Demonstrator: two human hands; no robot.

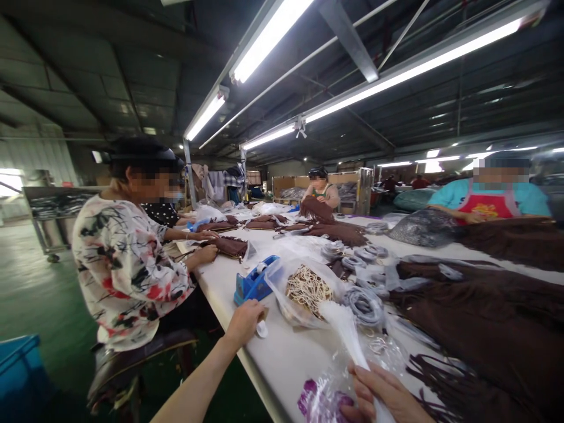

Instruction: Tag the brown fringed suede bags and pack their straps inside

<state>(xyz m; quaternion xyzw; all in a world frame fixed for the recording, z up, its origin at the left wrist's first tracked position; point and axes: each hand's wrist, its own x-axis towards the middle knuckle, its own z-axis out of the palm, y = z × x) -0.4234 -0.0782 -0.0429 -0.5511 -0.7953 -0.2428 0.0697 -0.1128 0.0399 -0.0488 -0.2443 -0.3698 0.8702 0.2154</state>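
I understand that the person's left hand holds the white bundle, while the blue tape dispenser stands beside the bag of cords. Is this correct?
Not quite: the head view shows the white bundle in the person's right hand, not the left hand. The blue tape dispenser does stand beside the bag of cords.

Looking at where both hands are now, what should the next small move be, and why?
I'd probably bring the left hand across toward the right hand. The right hand grips a bundle of whitish strands, while the left is apart from it, near the blue tape dispenser, with a small white piece at its fingertips; whether it is pinched is unclear.
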